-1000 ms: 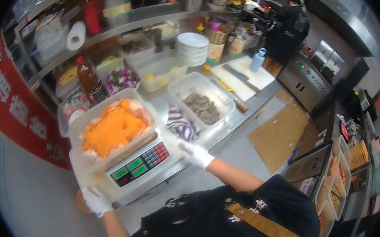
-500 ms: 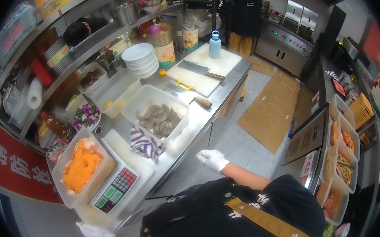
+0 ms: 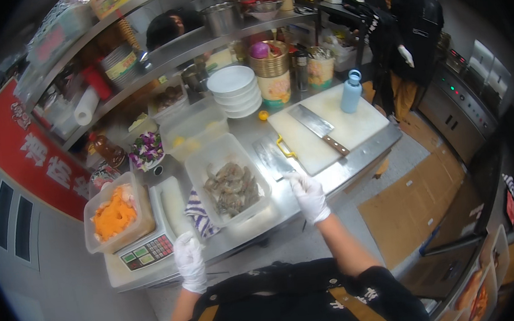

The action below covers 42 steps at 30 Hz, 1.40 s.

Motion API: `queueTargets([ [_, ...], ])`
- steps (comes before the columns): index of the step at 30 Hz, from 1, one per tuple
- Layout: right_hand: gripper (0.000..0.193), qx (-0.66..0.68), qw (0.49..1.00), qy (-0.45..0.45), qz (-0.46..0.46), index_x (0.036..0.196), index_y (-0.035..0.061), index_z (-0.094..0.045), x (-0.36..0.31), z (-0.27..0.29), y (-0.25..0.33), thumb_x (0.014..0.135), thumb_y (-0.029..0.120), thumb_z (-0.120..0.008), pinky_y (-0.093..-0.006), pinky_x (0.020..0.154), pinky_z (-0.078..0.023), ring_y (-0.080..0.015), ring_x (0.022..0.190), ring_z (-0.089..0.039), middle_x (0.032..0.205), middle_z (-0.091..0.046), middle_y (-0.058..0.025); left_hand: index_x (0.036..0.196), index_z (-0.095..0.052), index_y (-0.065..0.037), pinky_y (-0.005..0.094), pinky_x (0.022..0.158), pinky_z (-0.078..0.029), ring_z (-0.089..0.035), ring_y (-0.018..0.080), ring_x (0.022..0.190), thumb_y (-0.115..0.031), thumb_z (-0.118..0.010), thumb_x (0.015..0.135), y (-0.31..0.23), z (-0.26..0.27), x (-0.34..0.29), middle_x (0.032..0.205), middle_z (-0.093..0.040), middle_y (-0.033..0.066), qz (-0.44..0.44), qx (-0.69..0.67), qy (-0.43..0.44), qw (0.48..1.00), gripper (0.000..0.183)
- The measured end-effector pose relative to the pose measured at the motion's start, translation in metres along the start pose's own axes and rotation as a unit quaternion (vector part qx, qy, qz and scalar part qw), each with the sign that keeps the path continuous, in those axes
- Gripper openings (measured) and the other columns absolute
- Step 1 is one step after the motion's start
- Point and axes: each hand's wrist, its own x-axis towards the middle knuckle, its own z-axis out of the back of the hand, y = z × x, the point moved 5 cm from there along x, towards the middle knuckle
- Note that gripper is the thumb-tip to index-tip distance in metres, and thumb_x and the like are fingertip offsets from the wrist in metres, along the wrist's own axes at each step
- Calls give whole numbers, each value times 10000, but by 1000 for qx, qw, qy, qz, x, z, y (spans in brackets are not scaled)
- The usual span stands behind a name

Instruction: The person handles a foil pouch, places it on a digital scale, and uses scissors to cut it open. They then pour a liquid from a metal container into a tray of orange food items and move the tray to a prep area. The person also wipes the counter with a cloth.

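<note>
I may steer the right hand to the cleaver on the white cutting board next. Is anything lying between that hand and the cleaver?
Nothing visible blocks it. The right hand rests at the counter's front edge, by the near corner of the white cutting board. The cleaver lies flat further back on the board, bare board between. The yellow-handled tool lies left of that path.

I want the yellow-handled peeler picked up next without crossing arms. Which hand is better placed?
Right hand: it lies at the counter edge just below the peeler. The left hand sits farther off, by the scale.
</note>
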Motion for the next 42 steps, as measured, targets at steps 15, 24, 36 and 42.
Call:
queueTargets([
  [15,241,-230,857,63,458,1115,62,-656,373,-69,149,883,61,-595,-358,954,-474,-281,1058,-618,1115,-658,-128,1318,-503,2,312,1024,-387,-519,185,1140,-163,-481,1017,7,-46,40,1238,-550,86,125,-89,-183,971,345],
  [24,307,-322,825,-8,464,1189,130,-650,599,-130,137,917,253,-576,-397,1002,-444,-282,1159,-569,1212,-636,-99,1398,-423,5,312,1077,-339,-455,192,1261,-169,-470,1023,-43,-85,-19,1373,-486,112,195,-105,-418,881,416],
  [36,564,-523,795,48,305,1162,187,-691,702,-149,113,862,636,-528,-338,958,-444,-269,1101,-610,1189,-666,-75,1342,-512,-90,287,972,-385,-523,122,1133,-263,-532,998,-70,-121,-73,1222,-592,31,278,-96,-521,802,385],
  [42,545,-460,770,-6,442,971,100,-746,684,-132,115,845,610,-599,-350,832,-496,-270,909,-661,973,-714,-106,1313,-543,-110,298,974,-380,-533,110,1091,-276,-521,998,-73,-129,-78,1222,-606,16,282,-122,-515,800,357],
])
